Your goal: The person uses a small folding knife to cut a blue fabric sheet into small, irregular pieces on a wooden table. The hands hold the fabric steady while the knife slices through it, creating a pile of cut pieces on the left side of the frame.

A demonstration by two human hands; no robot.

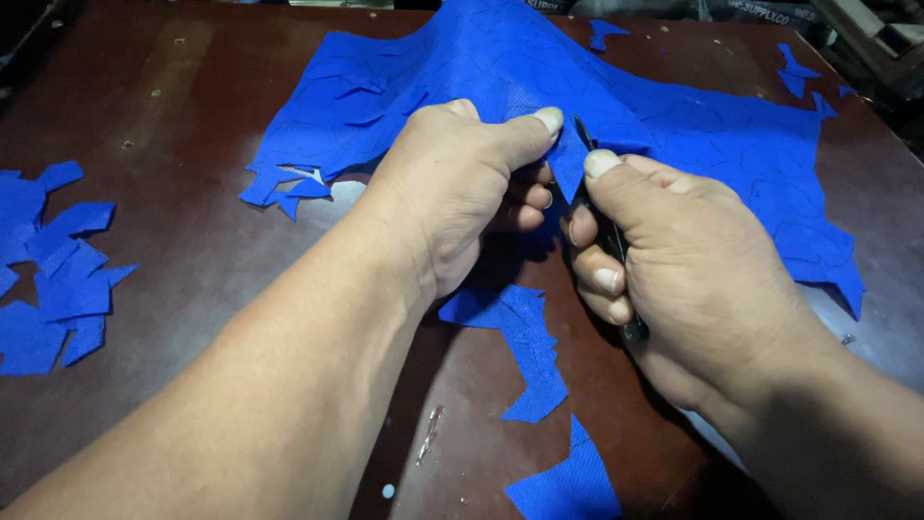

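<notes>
A large sheet of blue fabric point(500, 67) lies on the dark brown table point(192, 241), lifted into a peak at its near edge. My left hand point(452, 183) pinches that raised edge between thumb and fingers. My right hand point(674, 260) is closed around a thin black-handled cutting tool point(611, 241), whose tip meets the fabric right beside my left thumb. The tool's blade is mostly hidden by my fingers.
Several cut blue scraps are piled at the table's left edge point(53, 270). More scraps lie below my hands point(525, 347) and at the far right point(794, 72). A wooden object point(881, 39) sits beyond the back right corner.
</notes>
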